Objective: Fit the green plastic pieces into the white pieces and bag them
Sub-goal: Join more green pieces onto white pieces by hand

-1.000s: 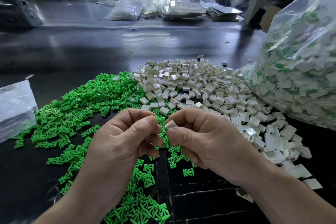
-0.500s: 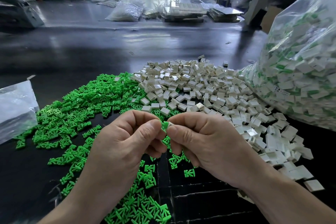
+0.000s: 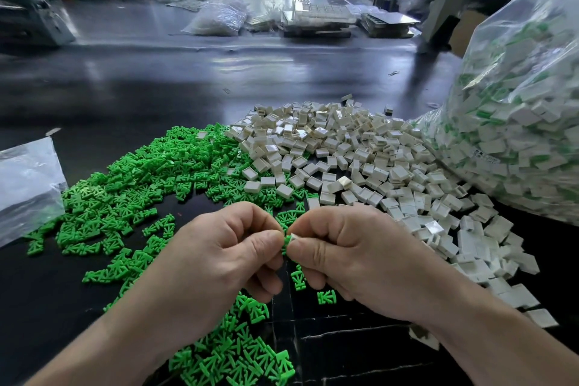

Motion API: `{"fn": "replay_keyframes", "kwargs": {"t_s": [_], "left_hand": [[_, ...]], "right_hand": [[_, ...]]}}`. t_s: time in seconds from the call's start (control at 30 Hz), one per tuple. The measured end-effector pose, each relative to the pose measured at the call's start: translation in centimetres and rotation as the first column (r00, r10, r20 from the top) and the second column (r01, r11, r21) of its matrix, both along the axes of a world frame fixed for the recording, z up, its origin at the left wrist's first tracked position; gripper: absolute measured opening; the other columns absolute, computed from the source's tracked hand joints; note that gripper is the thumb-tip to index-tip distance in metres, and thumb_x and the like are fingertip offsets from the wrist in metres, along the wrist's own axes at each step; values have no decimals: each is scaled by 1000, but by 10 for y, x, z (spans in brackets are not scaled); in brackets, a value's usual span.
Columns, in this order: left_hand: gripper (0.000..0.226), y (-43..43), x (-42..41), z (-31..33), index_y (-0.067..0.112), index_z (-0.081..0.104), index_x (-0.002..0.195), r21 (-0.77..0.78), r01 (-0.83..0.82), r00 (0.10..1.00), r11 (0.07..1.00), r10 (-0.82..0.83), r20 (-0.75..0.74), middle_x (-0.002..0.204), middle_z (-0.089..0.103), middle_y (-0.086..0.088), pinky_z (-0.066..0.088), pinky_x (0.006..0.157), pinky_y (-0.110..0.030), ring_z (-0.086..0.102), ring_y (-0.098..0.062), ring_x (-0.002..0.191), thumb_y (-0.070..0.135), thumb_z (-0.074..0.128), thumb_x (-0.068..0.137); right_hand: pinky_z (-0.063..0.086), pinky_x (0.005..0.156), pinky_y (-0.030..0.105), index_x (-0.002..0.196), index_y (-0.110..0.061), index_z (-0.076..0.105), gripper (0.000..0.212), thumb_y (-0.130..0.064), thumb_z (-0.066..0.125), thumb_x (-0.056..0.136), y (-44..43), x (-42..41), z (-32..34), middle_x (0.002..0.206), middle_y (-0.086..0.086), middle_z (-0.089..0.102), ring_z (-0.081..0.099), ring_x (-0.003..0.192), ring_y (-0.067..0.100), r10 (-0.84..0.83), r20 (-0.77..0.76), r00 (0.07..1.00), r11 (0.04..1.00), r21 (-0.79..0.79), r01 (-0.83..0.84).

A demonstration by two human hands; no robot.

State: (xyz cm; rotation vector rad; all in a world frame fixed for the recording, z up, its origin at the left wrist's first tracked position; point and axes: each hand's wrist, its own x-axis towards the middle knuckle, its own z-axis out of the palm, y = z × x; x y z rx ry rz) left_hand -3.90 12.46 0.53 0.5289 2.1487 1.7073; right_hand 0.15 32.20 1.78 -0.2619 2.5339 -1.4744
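Green plastic shows as a small green piece (image 3: 285, 242) pinched between the thumb and forefinger of the left hand (image 3: 216, 263). It touches a white piece (image 3: 294, 236) that the right hand (image 3: 360, 263) pinches the same way. Both hands are close together, low over the near part of the desk (image 3: 150, 84), with the other fingers (image 3: 266, 283) curled under the palms. The fingertips cover most of the two pieces, so how deep the green one sits in the white one cannot be told.

Below and to the left of the hands lies a loose green heap (image 3: 141, 185), spread flat over the dark desk. Just beside it, to the right and further back, a white heap (image 3: 360, 153) of small square caps is piled thicker. The two heaps meet and mix a little along their border. The white heap runs up against a big clear bag (image 3: 529, 97) at the right edge, packed with white pieces that have green showing in them.

At the left edge lies a smaller plastic bag (image 3: 28, 182), just beside the outer green pieces. Well apart, on the far side of the desk, are another clear bag of pale parts (image 3: 219, 17), a stack of flat trays (image 3: 316, 17) and a grey machine (image 3: 28, 22).
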Motion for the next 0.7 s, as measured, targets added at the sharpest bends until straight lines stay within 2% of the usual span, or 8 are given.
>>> {"fn": "replay_keyframes", "kwargs": {"t_s": [0.13,0.3,0.43,0.5,0.7], "left_hand": [[19,-1,0,4,23,69,76,-33,15,1000,999,-15,1,68,69,-5,53,55,-24,69,-22,60,16,61,92],[16,0,3,2,30,65,81,-136,41,996,990,-52,-75,68,71,-1,51,56,-19,70,-15,60,22,59,93],[12,3,1,-2,26,69,80,16,-8,998,1000,9,-56,70,71,-5,54,57,-24,70,-22,62,32,64,89],[17,2,0,-7,23,69,82,82,-29,999,996,31,-21,70,71,-9,54,58,-29,69,-26,62,39,68,88],[25,2,-1,-15,25,69,82,148,-51,998,988,56,-26,72,70,-7,52,57,-29,68,-27,62,49,66,77]], "right_hand": [[39,45,18,89,-23,70,18,-35,61,99,1,0,3,67,-7,67,49,47,3,10,16,1000,1000,21,-10],[36,44,17,88,-28,68,16,-37,61,99,-2,1,2,68,-8,66,49,45,2,40,-20,999,992,118,-38],[40,45,18,88,-26,70,15,-33,62,99,-3,2,2,66,-8,66,50,46,1,-23,-7,1000,1000,-18,23],[40,44,19,87,-25,70,15,-33,63,98,-4,3,2,65,-6,66,50,45,2,-52,0,999,994,-101,51],[39,43,20,84,-26,71,16,-32,64,98,-9,5,2,63,-4,64,49,44,5,-88,28,996,971,-219,92]]}}
